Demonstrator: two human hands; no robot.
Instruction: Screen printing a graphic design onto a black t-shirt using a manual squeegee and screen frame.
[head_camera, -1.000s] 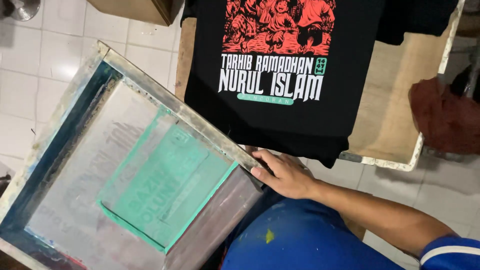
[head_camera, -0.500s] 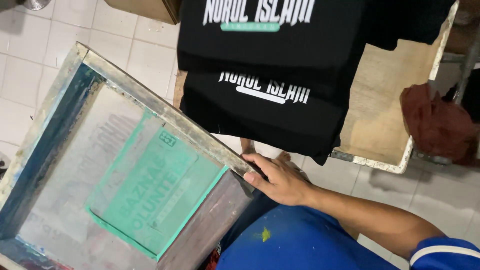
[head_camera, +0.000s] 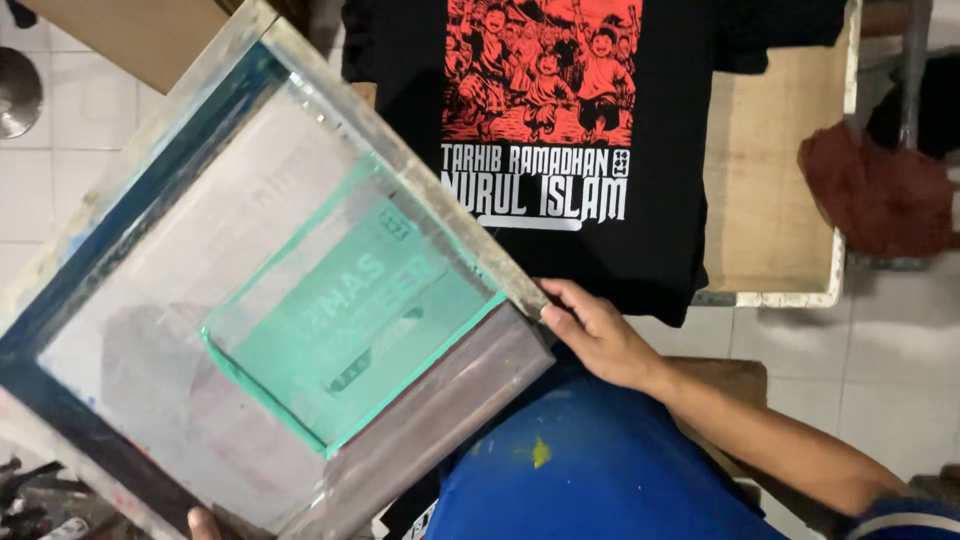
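I hold a large wooden screen-printing frame (head_camera: 330, 90) tilted in front of me, its mesh carrying a green rectangular stencil patch (head_camera: 350, 325). My right hand (head_camera: 595, 335) grips the frame's right corner. Only the fingertips of my left hand (head_camera: 203, 522) show under the frame's lower edge, holding it. Behind the frame a black T-shirt (head_camera: 600, 120) with a red picture and white lettering lies on a wooden printing board (head_camera: 775, 180).
A dark red rag (head_camera: 875, 195) lies at the right past the board. White floor tiles (head_camera: 880, 360) surround the board. My blue trousers (head_camera: 590, 480) fill the bottom middle. A brown cardboard piece (head_camera: 130, 35) lies at top left.
The frame has swung up and to the right, closer to the shirt. My view has shifted, so the shirt's red picture shows again. My right hand has stayed on the frame's corner.
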